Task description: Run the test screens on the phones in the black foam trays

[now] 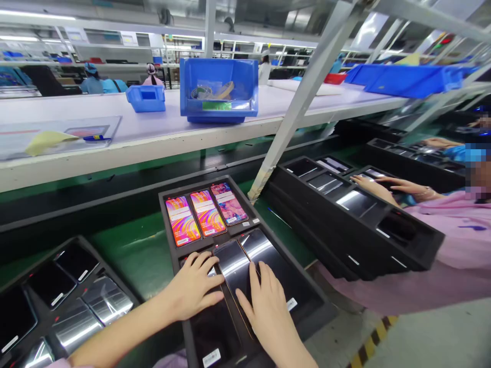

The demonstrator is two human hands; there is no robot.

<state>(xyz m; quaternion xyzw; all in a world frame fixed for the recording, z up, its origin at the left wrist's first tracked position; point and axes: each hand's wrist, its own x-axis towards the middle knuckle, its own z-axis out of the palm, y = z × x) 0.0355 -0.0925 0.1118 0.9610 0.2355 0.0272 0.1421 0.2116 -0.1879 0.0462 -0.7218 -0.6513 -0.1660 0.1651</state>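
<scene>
A black foam tray (256, 222) lies before me with several phones in it. Three phones at its far end have lit screens, among them a pink-orange one (208, 213). My left hand (197, 286) rests with spread fingers on a dark phone (217, 329) in the near left part. Over the dark phone beside it (233, 266), my right hand (264, 301) lies with its fingers apart, touching its right edge. Another dark phone (263, 250) is to the right, its screen off. White labels show on several phones.
Another phone tray (115, 278) sits at the left. Stacked black trays (307, 220) stand at the right, where a co-worker's hands (399, 189) are. A slanted metal post (297, 107) rises behind my tray. Blue bins (218, 89) stand on the white shelf (153, 145).
</scene>
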